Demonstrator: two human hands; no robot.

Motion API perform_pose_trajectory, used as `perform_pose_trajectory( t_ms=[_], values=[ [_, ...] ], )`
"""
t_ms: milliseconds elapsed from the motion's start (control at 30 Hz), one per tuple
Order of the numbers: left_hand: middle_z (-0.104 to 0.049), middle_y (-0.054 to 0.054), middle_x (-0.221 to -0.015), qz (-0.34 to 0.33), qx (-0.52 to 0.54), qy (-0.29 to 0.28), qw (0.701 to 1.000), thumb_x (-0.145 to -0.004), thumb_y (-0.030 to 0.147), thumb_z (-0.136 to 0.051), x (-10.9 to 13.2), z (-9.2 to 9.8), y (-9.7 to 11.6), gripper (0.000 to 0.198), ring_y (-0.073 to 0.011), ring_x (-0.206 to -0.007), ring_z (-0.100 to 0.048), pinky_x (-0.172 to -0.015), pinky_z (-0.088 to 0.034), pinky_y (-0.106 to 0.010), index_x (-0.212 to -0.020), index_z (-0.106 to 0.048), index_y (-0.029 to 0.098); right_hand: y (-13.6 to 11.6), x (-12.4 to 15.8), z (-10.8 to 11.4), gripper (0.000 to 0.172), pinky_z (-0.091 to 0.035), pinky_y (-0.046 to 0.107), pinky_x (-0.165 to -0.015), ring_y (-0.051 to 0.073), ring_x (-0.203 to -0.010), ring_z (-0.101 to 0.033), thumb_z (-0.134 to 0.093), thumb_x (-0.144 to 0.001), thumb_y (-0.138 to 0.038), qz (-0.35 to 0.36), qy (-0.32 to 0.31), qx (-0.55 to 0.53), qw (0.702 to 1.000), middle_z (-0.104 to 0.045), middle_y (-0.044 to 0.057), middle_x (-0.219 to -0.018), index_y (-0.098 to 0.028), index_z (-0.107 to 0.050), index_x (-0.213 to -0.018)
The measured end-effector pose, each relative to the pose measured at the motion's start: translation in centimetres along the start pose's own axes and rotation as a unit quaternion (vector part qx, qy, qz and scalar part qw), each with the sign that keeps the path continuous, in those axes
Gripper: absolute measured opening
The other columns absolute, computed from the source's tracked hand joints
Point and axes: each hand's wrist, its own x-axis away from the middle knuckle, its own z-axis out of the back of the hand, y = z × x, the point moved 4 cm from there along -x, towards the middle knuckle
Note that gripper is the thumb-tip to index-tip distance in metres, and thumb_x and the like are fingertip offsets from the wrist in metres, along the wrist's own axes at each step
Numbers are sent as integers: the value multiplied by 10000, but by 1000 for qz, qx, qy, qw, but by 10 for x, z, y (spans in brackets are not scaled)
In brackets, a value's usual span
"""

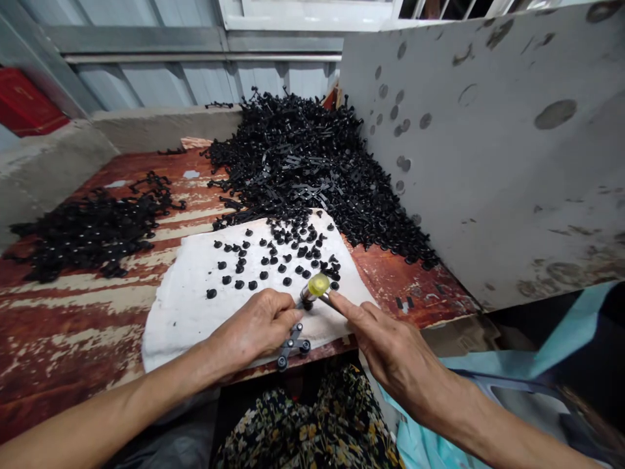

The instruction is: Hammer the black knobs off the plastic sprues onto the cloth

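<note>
My left hand pinches a black jointed linkage part, whose crossed arms and round ends stick out below the fingers over the front edge of the cloth. My right hand is wrapped round the handle of a small mallet, index finger stretched along it. The mallet's yellow see-through head is just beyond my left fingertips, over the part's far end; I cannot tell whether they touch. Several small black round-headed pegs are scattered on a white cloth in front of both hands.
A big heap of black linkage parts lies at the back, with a smaller heap at left. A grey spotted panel stands along the right. Beneath is a worn red-brown tabletop. A red box sits far left.
</note>
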Motion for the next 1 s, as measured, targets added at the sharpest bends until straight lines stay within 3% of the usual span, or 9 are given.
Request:
perform_pose_trajectory(
  t_ms=[167, 267, 400, 533, 667, 767, 867, 1000],
  values=[
    [-400, 37, -519, -3, 15, 4, 1000, -774, 445, -440, -2, 0, -1, 335, -112, -507, -359, -499, -250, -242, -550, -449, 195, -1, 3, 6, 686, -552, 314, -591, 203, -685, -619, -341, -937, -41, 3, 50, -39, 998, -621, 51, -843, -298, -157, -1545],
    [-396, 42, -507, -8, 10, 6, 1000, -768, 439, -449, -3, 1, -2, 332, -110, -500, -359, -499, -245, -242, -544, -444, 196, 2, 4, 0, 630, -531, 298, -525, 182, -574, -599, -347, -935, -56, -1, -14, 9, 1000, -613, 35, -790, -291, -266, -1514],
    [-390, 46, -523, 1, 2, -7, 1000, -775, 461, -410, -3, -1, -6, 338, -109, -511, -358, -503, -250, -248, -567, -435, 196, 5, 3, 3, 636, -551, 299, -590, 189, -671, -628, -352, -942, -55, -4, 36, -31, 999, -634, 57, -863, -289, -236, -1522],
    [-375, 50, -532, 1, -16, -16, 1000, -787, 471, -383, -3, -2, -6, 348, -108, -517, -347, -500, -249, -252, -576, -431, 198, 5, 0, 0, 582, -536, 296, -505, 178, -557, -593, -353, -939, -63, 3, -8, 10, 1000, -621, 47, -785, -261, -326, -1486],
    [-376, 47, -533, 4, -30, -23, 999, -803, 437, -373, -4, -1, -7, 335, -109, -520, -350, -502, -258, -250, -570, -414, 200, 8, -1, 3, 576, -566, 307, -594, 193, -664, -645, -339, -945, -69, -2, 23, -27, 999, -663, 72, -849, -256, -324, -1490],
    [-401, 35, -560, -19, -45, -26, 998, -825, 410, -369, 0, 1, -3, 319, -117, -545, -375, -516, -263, -247, -590, -407, 199, 12, -5, 2, 461, -572, 328, -708, 206, -767, -674, -371, -955, -129, -45, -15, -83, 995, -690, 74, -870, -223, -463, -1397],
    [-413, 30, -592, -70, -76, -45, 994, -866, 391, -365, 10, 2, 12, 303, -120, -564, -391, -540, -268, -246, -644, -433, 196, 14, -13, 4, 275, -550, 306, -773, 198, -849, -663, -459, -952, -250, -137, -3, -208, 969, -688, 63, -926, -212, -594, -1188],
    [-423, 33, -590, -121, -135, -67, 981, -905, 333, -375, 22, 1, 34, 271, -110, -535, -394, -549, -274, -247, -712, -506, 195, 9, -21, -13, 175, -527, 264, -613, 145, -642, -600, -597, -860, -375, -225, -43, -399, 888, -619, -2, -755, -205, -603, -904]
  ],
)
